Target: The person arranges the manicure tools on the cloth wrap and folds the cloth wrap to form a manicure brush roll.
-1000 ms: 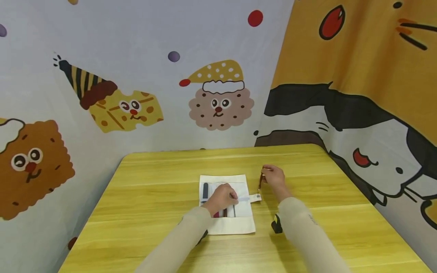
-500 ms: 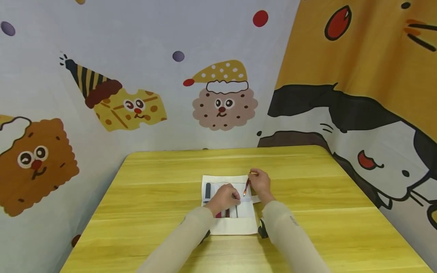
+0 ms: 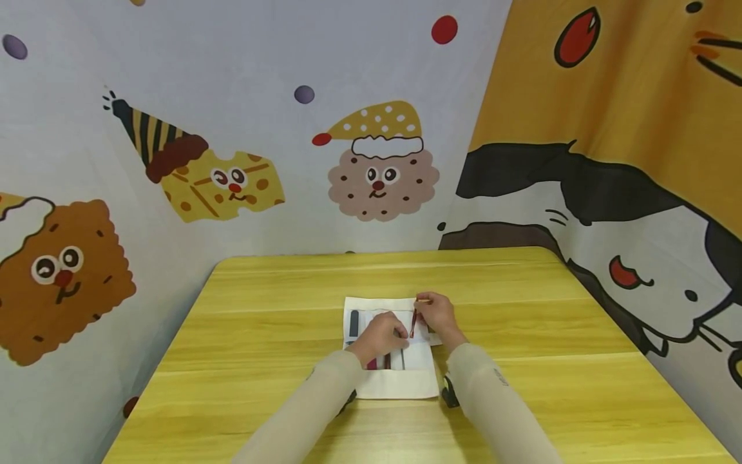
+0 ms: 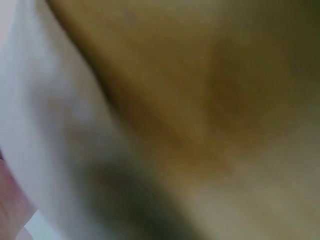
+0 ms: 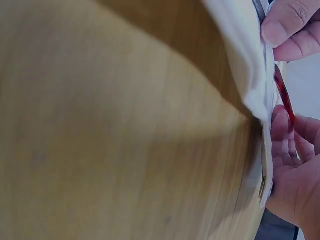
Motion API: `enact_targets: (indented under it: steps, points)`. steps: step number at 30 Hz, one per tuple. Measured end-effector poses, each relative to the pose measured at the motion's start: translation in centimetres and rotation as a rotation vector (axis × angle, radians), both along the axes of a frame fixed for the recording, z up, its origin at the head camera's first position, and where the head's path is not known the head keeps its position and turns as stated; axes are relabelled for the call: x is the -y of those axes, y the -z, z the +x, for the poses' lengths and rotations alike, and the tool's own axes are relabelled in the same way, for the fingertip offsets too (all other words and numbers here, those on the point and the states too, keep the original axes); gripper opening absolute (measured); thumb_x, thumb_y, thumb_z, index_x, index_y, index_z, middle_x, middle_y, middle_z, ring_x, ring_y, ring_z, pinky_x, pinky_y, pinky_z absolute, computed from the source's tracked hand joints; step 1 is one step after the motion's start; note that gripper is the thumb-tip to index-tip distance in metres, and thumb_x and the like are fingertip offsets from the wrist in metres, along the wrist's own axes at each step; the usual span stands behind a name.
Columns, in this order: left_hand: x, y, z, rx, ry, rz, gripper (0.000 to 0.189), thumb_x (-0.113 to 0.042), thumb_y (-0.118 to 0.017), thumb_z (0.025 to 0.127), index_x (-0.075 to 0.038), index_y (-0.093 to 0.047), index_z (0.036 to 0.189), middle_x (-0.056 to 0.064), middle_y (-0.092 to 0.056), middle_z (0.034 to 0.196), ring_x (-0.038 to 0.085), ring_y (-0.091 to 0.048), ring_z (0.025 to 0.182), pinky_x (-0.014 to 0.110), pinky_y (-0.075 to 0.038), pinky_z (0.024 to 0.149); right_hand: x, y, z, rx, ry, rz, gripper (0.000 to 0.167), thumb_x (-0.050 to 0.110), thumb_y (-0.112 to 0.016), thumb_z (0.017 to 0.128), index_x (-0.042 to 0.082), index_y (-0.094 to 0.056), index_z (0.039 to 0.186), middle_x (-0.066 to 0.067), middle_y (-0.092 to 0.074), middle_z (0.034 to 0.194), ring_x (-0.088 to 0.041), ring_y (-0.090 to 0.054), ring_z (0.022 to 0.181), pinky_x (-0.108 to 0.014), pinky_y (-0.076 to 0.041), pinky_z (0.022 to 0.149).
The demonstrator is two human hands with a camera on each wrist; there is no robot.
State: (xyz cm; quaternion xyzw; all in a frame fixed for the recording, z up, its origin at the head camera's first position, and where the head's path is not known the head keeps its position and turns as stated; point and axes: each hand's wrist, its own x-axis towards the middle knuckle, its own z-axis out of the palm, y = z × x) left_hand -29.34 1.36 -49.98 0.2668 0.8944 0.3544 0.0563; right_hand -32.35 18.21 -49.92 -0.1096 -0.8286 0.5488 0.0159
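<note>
An off-white cloth tool pouch (image 3: pixel 397 385) lies unfolded on the table, with several slim tools in its pockets. My left hand (image 3: pixel 379 336) is over its middle, thumb and forefinger pinching the pocket's cloth edge; the right wrist view shows these fingertips (image 5: pixel 276 33) at the cloth. In my right hand (image 3: pixel 437 314) a slim dark-red stick (image 3: pixel 414 324) is pinched near its top end. It stands nearly upright over the pouch's right part, lower end down at the cloth. Whether that end is inside a pocket, I cannot tell. Only blurred sleeve and table fill most of the left wrist view.
A dark flat-handled tool (image 3: pixel 354 323) sits in the pouch's left pocket. Beside my right hand the pouch's short closing strap (image 3: pixel 435 339) sticks out to the right. The yellow wood-grain table (image 3: pixel 261 309) reaches back to a cartoon-printed cloth (image 3: pixel 261 84).
My right hand has moved left from beside the strap to over the pouch, bringing the dark-red stick down to the cloth. The left hand has stayed in place on the pouch.
</note>
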Motion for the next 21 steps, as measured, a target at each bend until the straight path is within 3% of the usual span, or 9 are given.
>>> enact_targets:
  steps: [8, 18, 21]
  points:
    - [-0.1, 0.3, -0.2, 0.002, -0.007, -0.003, 0.004, -0.008, -0.081, 0.082, -0.005, -0.078, 0.082, -0.001, -0.06, 0.082, 0.009, -0.053, 0.077, 0.025, -0.046, 0.073, -0.6, -0.2, 0.6, 0.037, -0.069, -0.005, 0.022, 0.008, -0.064, 0.095, -0.002, -0.068, 0.114, -0.011, -0.066, 0.08, -0.017, -0.059, 0.064, -0.027, -0.05, 0.058]
    - [0.0, 0.1, 0.1, -0.007, -0.001, 0.02, 0.008, -0.008, -0.081, 0.082, -0.001, -0.078, 0.083, 0.002, -0.061, 0.083, 0.01, -0.053, 0.077, 0.026, -0.046, 0.075, -1.4, 0.5, 0.8, 0.023, -0.188, 0.102, 0.02, 0.009, -0.068, 0.093, 0.002, -0.07, 0.111, -0.008, -0.065, 0.082, -0.016, -0.055, 0.065, -0.027, -0.045, 0.056]
    - [0.0, 0.0, 0.1, -0.007, -0.002, 0.027, 0.008, -0.008, -0.081, 0.083, 0.0, -0.077, 0.083, 0.002, -0.061, 0.082, 0.011, -0.053, 0.077, 0.026, -0.045, 0.074, -1.4, 0.5, 1.0, 0.006, -0.233, 0.153, 0.019, 0.008, -0.07, 0.091, 0.003, -0.072, 0.109, -0.006, -0.067, 0.087, -0.017, -0.056, 0.071, -0.028, -0.047, 0.062]
